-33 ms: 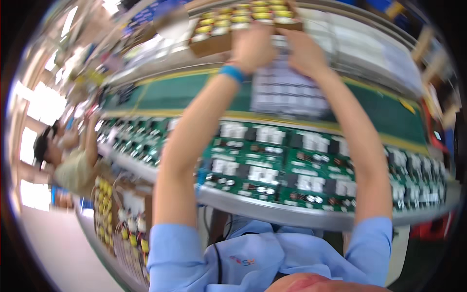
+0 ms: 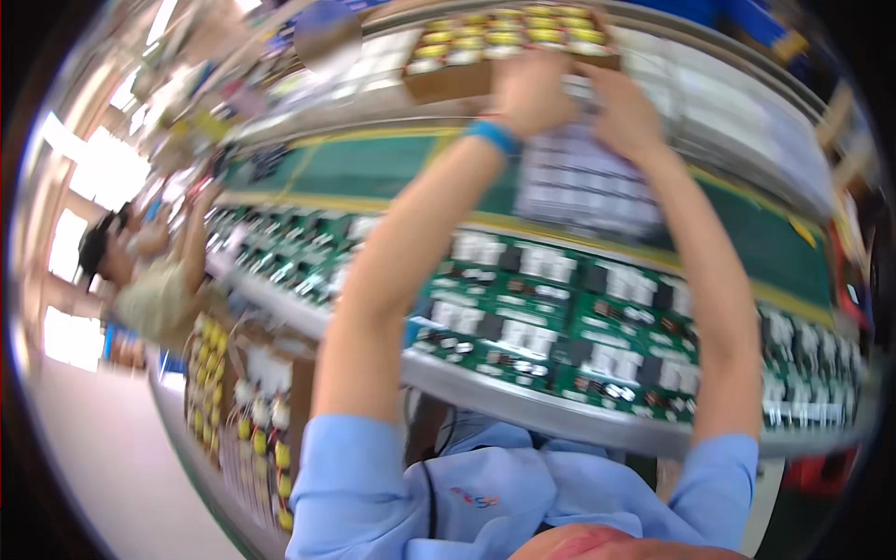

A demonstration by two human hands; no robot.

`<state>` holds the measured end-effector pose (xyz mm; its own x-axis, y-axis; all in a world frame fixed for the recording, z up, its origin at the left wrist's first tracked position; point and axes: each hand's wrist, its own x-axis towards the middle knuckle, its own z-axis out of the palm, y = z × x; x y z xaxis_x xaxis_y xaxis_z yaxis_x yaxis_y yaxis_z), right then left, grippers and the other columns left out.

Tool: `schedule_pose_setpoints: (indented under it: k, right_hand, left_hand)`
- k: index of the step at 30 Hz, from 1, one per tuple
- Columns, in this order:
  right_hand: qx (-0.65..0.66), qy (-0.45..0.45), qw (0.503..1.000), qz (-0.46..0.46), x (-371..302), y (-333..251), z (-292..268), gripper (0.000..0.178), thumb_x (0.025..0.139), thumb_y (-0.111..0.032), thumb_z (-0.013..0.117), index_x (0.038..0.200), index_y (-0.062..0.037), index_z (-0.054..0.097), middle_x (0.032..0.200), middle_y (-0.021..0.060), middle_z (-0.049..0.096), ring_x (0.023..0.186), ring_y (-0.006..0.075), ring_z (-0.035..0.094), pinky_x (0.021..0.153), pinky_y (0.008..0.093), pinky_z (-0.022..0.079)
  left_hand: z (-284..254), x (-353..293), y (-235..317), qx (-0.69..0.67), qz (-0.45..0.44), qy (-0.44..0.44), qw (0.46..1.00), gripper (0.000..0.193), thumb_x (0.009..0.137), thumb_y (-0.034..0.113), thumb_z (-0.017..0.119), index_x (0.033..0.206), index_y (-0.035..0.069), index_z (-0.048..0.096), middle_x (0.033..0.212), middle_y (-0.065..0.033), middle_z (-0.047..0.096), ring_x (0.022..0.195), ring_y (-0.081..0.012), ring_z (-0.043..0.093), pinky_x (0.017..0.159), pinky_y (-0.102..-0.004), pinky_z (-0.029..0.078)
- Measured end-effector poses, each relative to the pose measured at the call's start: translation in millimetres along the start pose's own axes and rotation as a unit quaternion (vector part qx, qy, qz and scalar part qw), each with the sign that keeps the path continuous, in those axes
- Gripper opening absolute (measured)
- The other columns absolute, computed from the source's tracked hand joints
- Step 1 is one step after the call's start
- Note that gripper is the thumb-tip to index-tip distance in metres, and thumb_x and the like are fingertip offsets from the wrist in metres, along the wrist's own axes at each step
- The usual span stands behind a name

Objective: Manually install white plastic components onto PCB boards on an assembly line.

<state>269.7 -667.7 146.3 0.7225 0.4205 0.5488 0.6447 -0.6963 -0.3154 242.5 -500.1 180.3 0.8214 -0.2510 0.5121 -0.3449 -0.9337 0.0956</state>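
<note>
At the far side of the bench, both my hands are close together by the near edge of a cardboard box of yellow-topped white parts. My left hand, with a blue wristband, has curled fingers partly hidden at the box edge. My right hand bends inward beside it, fingers toward the left hand. A small pale thing shows blurred between them, too smeared to name. Under and just in front of the hands lies a pale gridded tray on the green mat, blurred; what its compartments hold cannot be made out.
Rows of green circuit boards with white and black parts fill the metal-edged near strip. Another box of yellow-topped parts stands at lower left. Beyond it a person works at the line. White material lies at the far right.
The whole scene has shifted rightward in the picture, hands, box and tray together. Against the box and tray, my hands have hardly moved.
</note>
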Motion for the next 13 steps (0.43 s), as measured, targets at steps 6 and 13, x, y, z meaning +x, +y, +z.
schedule_pose_setpoints:
  k: [6,13]
  right_hand:
    - [-0.028,0.047,0.997,-0.054,6.8,92.7,26.9,0.055,0.083,-0.007,0.063,0.137,-0.0035,0.050,0.134,0.0179,0.057,0.125,0.0354,0.052,0.105,0.0412,0.041]
    - [-0.027,0.034,0.999,0.012,13.3,73.0,33.4,0.068,0.081,-0.005,0.065,0.145,-0.0133,0.043,0.139,0.0183,0.053,0.128,0.0338,0.051,0.106,0.0405,0.041]
  left_hand:
    - [59.9,35.1,31.1,0.175,0.046,-0.044,0.982,0.062,0.071,0.058,0.068,0.113,0.013,0.072,0.121,-0.0144,0.067,0.124,-0.0340,0.055,0.107,-0.0722,0.014]
    - [86.3,54.0,5.6,0.124,0.051,-0.063,0.989,0.066,0.067,0.053,0.073,0.119,0.011,0.071,0.131,-0.0135,0.062,0.136,-0.0355,0.043,0.113,-0.0655,0.008]
